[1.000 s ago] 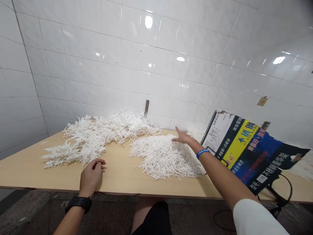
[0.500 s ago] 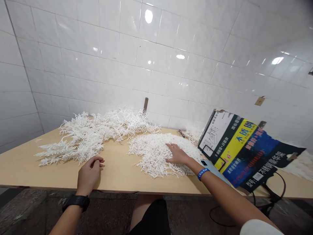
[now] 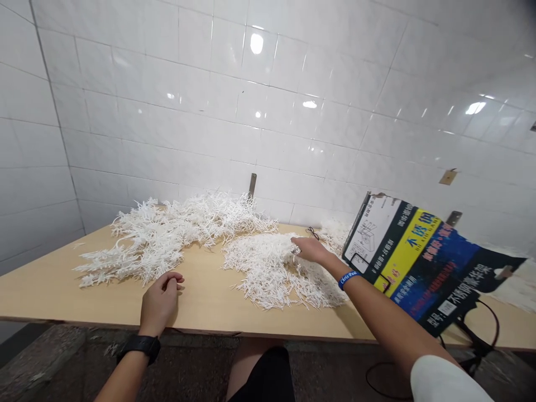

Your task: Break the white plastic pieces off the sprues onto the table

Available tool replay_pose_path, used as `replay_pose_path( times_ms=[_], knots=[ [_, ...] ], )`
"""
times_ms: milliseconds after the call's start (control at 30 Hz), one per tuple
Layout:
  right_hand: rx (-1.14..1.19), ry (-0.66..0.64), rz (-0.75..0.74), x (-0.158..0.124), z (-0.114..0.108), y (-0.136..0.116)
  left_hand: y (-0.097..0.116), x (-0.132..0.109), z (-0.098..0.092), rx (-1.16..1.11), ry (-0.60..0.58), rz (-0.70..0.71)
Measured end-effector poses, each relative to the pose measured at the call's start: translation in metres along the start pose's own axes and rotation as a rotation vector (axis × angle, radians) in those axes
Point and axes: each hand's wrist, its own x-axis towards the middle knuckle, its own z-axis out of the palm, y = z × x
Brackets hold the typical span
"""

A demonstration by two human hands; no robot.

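White plastic sprigs, tan table, blue wristband

A printed cardboard box standing on the table carries large blue characters "不锈钢" on its yellow stripe. White characters on its black lower strip begin "型号" and go on "不锈钢豪华"; the smaller print on the box is too fine to read. The blue wristband behind the right hand bears white lettering that starts "Chris".

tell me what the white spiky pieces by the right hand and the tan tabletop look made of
White spiky pieces: probably moulded plastic, matte; thin, stiff, uniform prongs. Tan tabletop: wood or laminate board, smooth with faint sheen; hard to tell which.
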Motion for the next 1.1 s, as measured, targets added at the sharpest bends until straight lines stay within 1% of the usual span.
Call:
replay_pose_path(
  times_ms=[133, 233, 300, 367, 500, 633, 733, 800, 867, 933, 967, 1000, 1033, 1067, 1100],
  knots=[
    [-0.020, 0.016, 0.056, 0.011, -0.024, 0.014, -0.001, 0.000, 0.000, 0.007, 0.001, 0.004],
    [-0.005, 0.011, 0.121, 0.018, -0.031, 0.025, -0.001, 0.000, 0.000, 0.006, 0.003, 0.015],
    [0.020, -0.015, 0.165, 0.021, -0.029, 0.031, -0.001, 0.000, 0.000, 0.014, 0.008, 0.026],
    [0.056, -0.068, 0.198, 0.021, -0.024, 0.036, 0.000, 0.000, -0.001, 0.017, 0.013, 0.034],
    [0.138, -0.159, 0.224, 0.019, -0.011, 0.043, 0.000, 0.000, -0.001, 0.011, 0.019, 0.055],
    [0.203, -0.200, 0.231, 0.013, -0.004, 0.045, -0.003, 0.001, 0.000, 0.012, 0.020, 0.061],
    [0.231, -0.177, 0.276, 0.007, -0.004, 0.041, -0.007, 0.003, 0.001, 0.007, 0.010, 0.042],
    [0.256, -0.111, 0.269, 0.002, -0.006, 0.032, -0.008, 0.003, 0.001, 0.003, 0.000, 0.029],
    [0.293, -0.021, 0.219, -0.007, -0.005, 0.013, -0.007, 0.003, 0.001, 0.003, -0.005, 0.021],
    [0.350, 0.053, 0.140, -0.022, 0.001, -0.017, -0.006, 0.003, 0.001, 0.010, -0.001, 0.020],
    [0.387, 0.064, 0.093, -0.032, 0.006, -0.035, -0.005, 0.002, 0.001, 0.015, 0.005, 0.021],
    [0.449, 0.067, 0.014, -0.044, 0.012, -0.054, -0.004, 0.002, 0.001, 0.018, 0.011, 0.023],
    [0.617, 0.075, -0.153, -0.056, 0.019, -0.074, -0.003, 0.001, 0.001, 0.019, 0.015, 0.025],
    [0.749, 0.048, -0.349, -0.069, 0.027, -0.094, -0.002, 0.001, 0.001, 0.019, 0.016, 0.027],
    [0.833, 0.024, -0.520, -0.080, 0.035, -0.111, -0.002, 0.000, 0.001, 0.019, 0.017, 0.029]
  ],
)
